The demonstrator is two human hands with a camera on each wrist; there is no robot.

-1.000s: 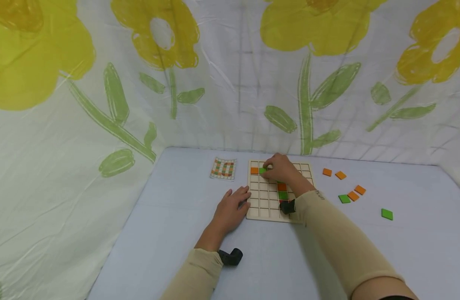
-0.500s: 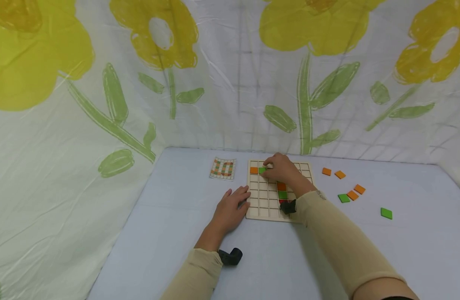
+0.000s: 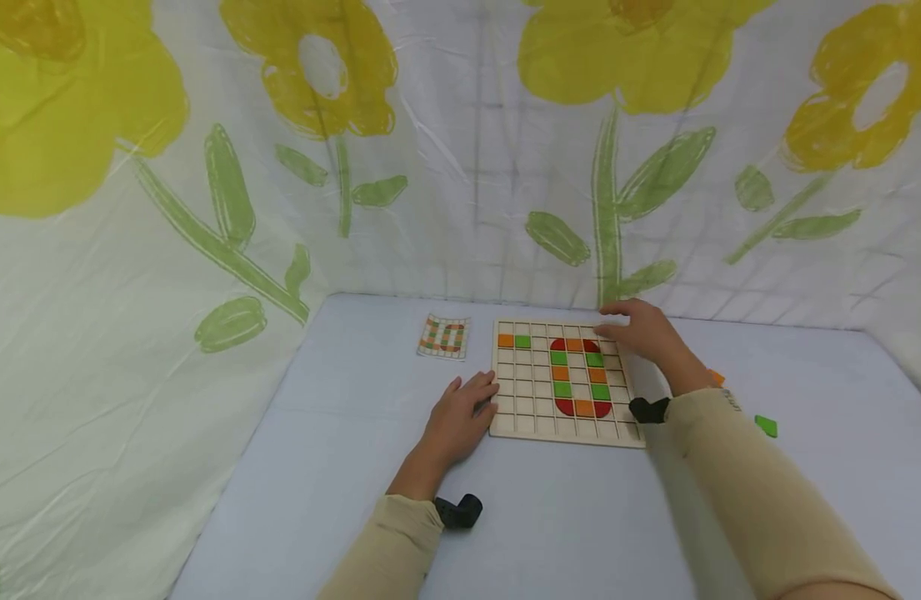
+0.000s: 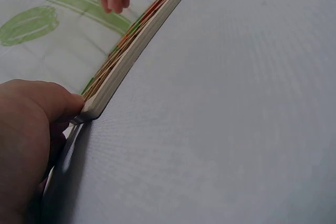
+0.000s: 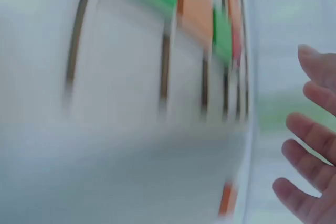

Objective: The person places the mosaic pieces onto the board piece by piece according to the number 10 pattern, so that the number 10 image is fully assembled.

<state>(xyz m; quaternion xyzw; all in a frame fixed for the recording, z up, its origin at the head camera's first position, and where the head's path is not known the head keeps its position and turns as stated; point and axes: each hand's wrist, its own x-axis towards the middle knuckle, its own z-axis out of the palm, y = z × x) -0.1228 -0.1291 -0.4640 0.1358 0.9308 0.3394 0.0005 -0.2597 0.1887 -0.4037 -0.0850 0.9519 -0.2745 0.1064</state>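
A wooden grid board [image 3: 522, 406] lies on the table. Red corner pieces with orange and green tiles form a closed ring [image 3: 561, 372] on it. An orange tile [image 3: 505, 341] and a green tile [image 3: 523, 342] sit side by side near its upper left corner. My left hand [image 3: 460, 421] rests at the board's left edge, fingers relaxed; the left wrist view shows its thumb [image 4: 68, 103] touching the board's corner. Over the board's upper right side is my right hand [image 3: 643, 333], holding nothing, its fingers spread and loosely bent in the right wrist view.
A small pattern card [image 3: 443, 337] lies left of the board. On the right, a loose green tile [image 3: 766, 426] and an orange tile [image 3: 717, 378] show past the right arm, which hides that area. A flower-printed curtain [image 3: 445, 233] hangs behind the table.
My right hand has left the green tile at the board's upper left and moved right, uncovering the ring of tiles. The left hand has stayed at the board's edge.
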